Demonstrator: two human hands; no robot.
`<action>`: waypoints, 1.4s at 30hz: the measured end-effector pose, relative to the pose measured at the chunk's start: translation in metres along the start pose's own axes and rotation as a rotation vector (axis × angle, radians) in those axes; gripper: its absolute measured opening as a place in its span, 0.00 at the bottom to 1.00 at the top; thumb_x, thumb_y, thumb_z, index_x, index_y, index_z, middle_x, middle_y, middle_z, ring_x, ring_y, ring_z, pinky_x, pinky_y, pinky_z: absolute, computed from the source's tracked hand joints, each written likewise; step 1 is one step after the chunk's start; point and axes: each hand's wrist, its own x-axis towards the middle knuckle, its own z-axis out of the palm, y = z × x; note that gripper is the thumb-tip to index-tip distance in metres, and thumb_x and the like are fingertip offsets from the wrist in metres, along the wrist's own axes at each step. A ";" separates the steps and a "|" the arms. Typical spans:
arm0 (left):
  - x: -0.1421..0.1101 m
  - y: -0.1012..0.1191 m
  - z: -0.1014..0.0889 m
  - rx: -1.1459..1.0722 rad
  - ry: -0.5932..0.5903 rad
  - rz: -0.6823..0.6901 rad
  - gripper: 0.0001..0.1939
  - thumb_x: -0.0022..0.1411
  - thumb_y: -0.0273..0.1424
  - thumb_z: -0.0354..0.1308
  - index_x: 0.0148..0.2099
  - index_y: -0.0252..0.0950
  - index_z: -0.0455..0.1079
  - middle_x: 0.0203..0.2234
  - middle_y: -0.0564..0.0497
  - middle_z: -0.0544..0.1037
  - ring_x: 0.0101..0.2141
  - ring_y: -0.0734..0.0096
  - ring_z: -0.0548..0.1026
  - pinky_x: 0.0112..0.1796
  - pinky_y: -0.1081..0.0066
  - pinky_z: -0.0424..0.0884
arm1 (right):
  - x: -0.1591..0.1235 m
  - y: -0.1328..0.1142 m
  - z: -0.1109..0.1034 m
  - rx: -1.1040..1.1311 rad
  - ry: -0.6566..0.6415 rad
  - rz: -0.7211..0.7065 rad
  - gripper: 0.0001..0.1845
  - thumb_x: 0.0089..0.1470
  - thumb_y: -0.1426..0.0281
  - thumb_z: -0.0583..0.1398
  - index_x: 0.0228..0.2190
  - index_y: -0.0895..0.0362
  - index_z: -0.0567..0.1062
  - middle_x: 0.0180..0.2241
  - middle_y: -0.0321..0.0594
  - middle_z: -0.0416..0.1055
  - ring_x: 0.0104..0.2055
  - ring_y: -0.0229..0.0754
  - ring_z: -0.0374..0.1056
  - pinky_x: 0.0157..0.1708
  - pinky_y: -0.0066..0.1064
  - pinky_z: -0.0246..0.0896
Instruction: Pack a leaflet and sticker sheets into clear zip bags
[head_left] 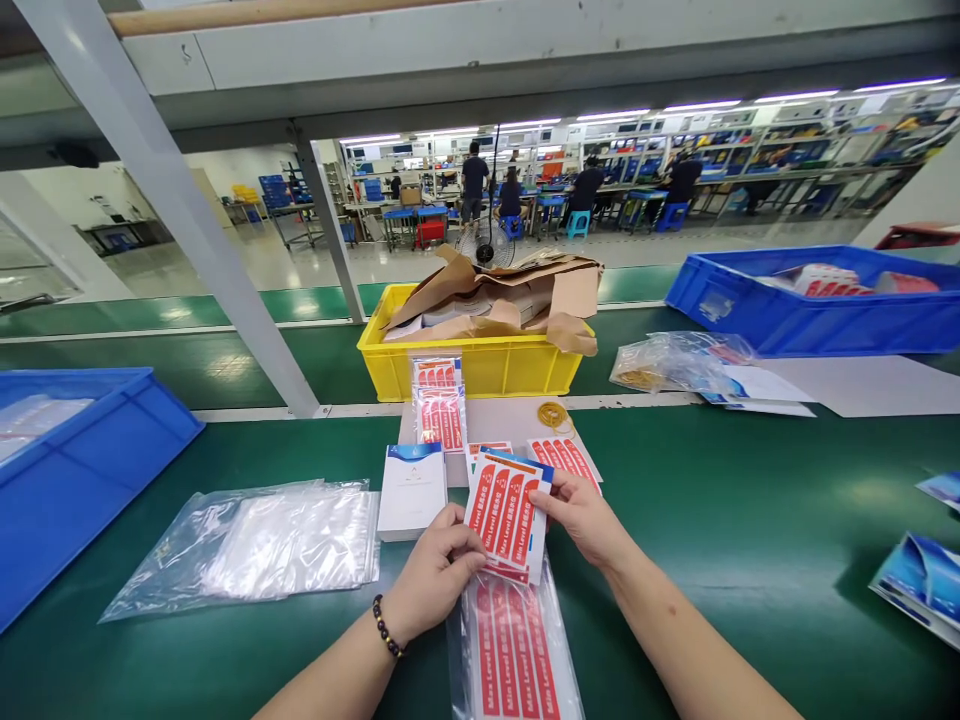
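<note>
Big green table [712,600], clear bag of red labels [517,650] just below left grip [439,565] and right grip [589,515]. Both are pinching a sticker sheet [504,520] between them: white, blue along the top, red round-topped strips [513,508] reading Max/Min Level.

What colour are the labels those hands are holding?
The labels are red with white writing, best in head view.

- Above me runs a broad white beam [480,55]; a white post [187,210] slants down on my left.
- Beyond my green tabletop [750,490], a pale, shiny floor [259,258].
- Ahead of me, strip lights [701,105] glow over long workbenches [795,173] and blue stools [577,224].
</note>
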 end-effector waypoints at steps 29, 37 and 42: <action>0.004 -0.008 0.004 -0.508 0.200 -0.138 0.13 0.50 0.34 0.59 0.38 0.34 0.66 0.34 0.49 0.70 0.34 0.69 0.69 0.36 0.71 0.64 | -0.008 -0.001 0.013 -0.530 -0.538 -0.134 0.14 0.53 0.62 0.54 0.31 0.57 0.75 0.29 0.39 0.66 0.33 0.38 0.63 0.35 0.31 0.60; 0.005 -0.012 0.006 -0.611 0.200 -0.296 0.14 0.45 0.38 0.61 0.27 0.31 0.65 0.22 0.52 0.70 0.25 0.74 0.68 0.28 0.74 0.62 | -0.009 0.007 0.011 -0.346 -0.369 -0.007 0.22 0.48 0.63 0.59 0.46 0.55 0.66 0.27 0.34 0.65 0.29 0.36 0.63 0.29 0.28 0.59; 0.004 -0.014 0.007 -0.638 0.218 -0.241 0.13 0.47 0.36 0.60 0.27 0.32 0.64 0.21 0.54 0.70 0.23 0.76 0.67 0.28 0.75 0.62 | -0.008 0.006 0.018 -0.220 -0.406 0.170 0.17 0.44 0.62 0.62 0.35 0.58 0.69 0.32 0.39 0.68 0.34 0.40 0.66 0.32 0.31 0.61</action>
